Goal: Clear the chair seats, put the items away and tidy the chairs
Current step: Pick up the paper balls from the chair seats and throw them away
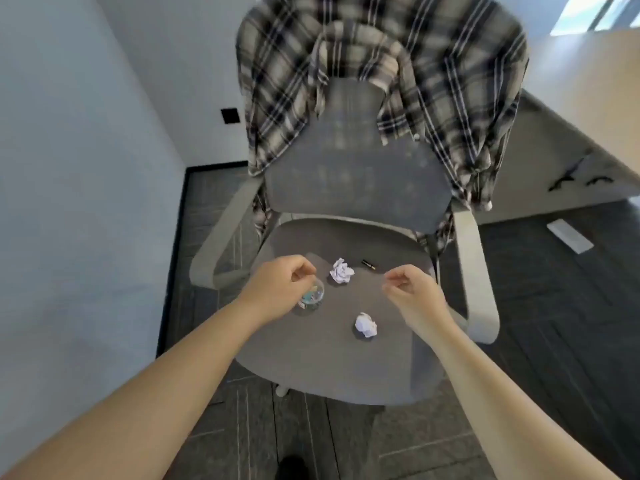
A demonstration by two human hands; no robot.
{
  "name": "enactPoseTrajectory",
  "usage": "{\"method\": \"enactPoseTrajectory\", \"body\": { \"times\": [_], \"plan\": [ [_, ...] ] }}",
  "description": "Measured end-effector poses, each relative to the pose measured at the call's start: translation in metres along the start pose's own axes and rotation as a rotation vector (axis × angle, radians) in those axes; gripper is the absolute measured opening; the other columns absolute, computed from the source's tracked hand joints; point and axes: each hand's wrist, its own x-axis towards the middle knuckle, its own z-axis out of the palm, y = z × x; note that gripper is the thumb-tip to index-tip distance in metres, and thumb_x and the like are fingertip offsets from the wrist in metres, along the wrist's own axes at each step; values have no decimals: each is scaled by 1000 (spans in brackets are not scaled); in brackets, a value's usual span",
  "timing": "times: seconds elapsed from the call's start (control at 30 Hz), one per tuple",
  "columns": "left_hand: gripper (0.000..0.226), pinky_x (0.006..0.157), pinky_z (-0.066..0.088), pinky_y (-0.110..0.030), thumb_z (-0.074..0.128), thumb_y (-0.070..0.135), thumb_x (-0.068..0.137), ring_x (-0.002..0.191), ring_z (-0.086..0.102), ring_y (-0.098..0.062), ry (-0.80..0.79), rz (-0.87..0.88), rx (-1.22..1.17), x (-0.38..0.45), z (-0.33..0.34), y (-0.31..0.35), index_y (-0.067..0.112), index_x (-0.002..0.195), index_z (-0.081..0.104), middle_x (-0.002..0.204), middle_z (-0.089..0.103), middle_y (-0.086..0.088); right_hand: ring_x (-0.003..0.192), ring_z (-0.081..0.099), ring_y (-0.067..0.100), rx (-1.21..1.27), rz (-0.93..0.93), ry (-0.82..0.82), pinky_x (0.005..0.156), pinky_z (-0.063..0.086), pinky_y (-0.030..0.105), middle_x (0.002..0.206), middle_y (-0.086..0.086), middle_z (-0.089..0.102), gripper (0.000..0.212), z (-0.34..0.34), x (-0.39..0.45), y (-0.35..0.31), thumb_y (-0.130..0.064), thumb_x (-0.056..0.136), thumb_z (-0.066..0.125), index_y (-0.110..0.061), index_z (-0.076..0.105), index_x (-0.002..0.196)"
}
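A grey office chair faces me, with a plaid shirt draped over its backrest. On the seat lie two crumpled white paper balls, one farther back and one nearer, plus a small black battery-like item. A small clear round container with colourful bits inside stands at the seat's left. My left hand is curled over that container, fingers on its rim. My right hand hovers above the seat's right side, fingers loosely curled, holding nothing.
A pale wall stands close on the left. A light desk runs along the right behind the chair. A white flat object lies on the dark tiled floor at the right.
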Motion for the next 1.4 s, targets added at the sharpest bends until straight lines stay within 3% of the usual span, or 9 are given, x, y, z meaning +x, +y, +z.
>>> {"method": "enactPoseTrajectory", "body": {
  "times": [0.17, 0.27, 0.43, 0.7, 0.83, 0.9, 1.07, 1.27, 1.4],
  "plan": [
    [27, 80, 37, -21, 50, 19, 89, 106, 58, -20, -65, -14, -36, 56, 49, -40, 13, 114, 58, 119, 63, -5, 88, 48, 16, -25, 207, 10, 51, 39, 8, 102, 0, 50, 29, 47, 35, 58, -10, 87, 56, -5, 55, 115],
    [27, 79, 36, -19, 50, 14, 89, 105, 58, -22, -43, 0, -65, 83, 82, -65, 9, 114, 59, 118, 64, -8, 102, 53, 22, -69, 251, 2, 72, 36, 21, 109, 3, 52, 36, 78, 54, 97, -15, 87, 58, -6, 52, 121],
    [27, 60, 34, -3, 48, 9, 89, 87, 52, -12, -9, 1, -96, 114, 132, -100, 6, 113, 60, 100, 60, 0, 118, 48, 30, -165, 240, -9, 79, 37, 26, 129, 15, 51, 43, 119, 86, 154, -13, 84, 59, -5, 49, 125],
    [27, 61, 31, 8, 45, 7, 90, 85, 49, -11, 21, -15, -141, 140, 173, -128, 7, 112, 60, 95, 54, 5, 119, 45, 32, -273, 157, 23, 100, 38, 37, 128, 10, 56, 46, 149, 116, 203, -13, 84, 60, -15, 50, 128],
    [27, 59, 34, 4, 45, 8, 90, 86, 50, -11, 35, -45, -122, 140, 166, -117, 8, 112, 60, 96, 55, 4, 104, 52, 23, -45, 169, 58, 85, 39, 24, 127, 11, 51, 42, 130, 114, 186, -6, 84, 58, -10, 51, 125],
    [28, 60, 37, -8, 45, 8, 89, 88, 52, -13, 38, -71, -97, 139, 156, -104, 8, 113, 60, 100, 59, 2, 94, 48, 17, 2, 177, 71, 80, 37, 23, 127, 10, 50, 40, 116, 114, 173, -5, 84, 57, -11, 50, 123],
    [33, 89, 38, -26, 51, 13, 86, 114, 53, -25, 31, -72, 48, 154, 128, -73, 9, 119, 56, 128, 56, -9, 93, 45, 13, 42, 138, 121, 70, 31, 9, 129, 11, 47, 43, 83, 123, 134, -1, 83, 55, -12, 50, 125],
    [46, 95, 30, -26, 56, 13, 85, 127, 41, -25, -98, -85, 211, 211, 136, -70, 11, 130, 45, 140, 42, -11, 91, 46, 14, 86, 176, 182, 54, 38, 1, 125, 11, 47, 38, 77, 150, 126, -1, 83, 56, -12, 53, 120],
    [53, 99, 36, -31, 61, 17, 82, 125, 42, -29, -214, -59, 272, 247, 164, -90, 10, 131, 42, 143, 34, -12, 92, 48, 13, 129, 252, 234, 56, 37, 8, 124, 9, 50, 37, 92, 168, 143, -2, 82, 56, -11, 53, 117]
  ]
}}
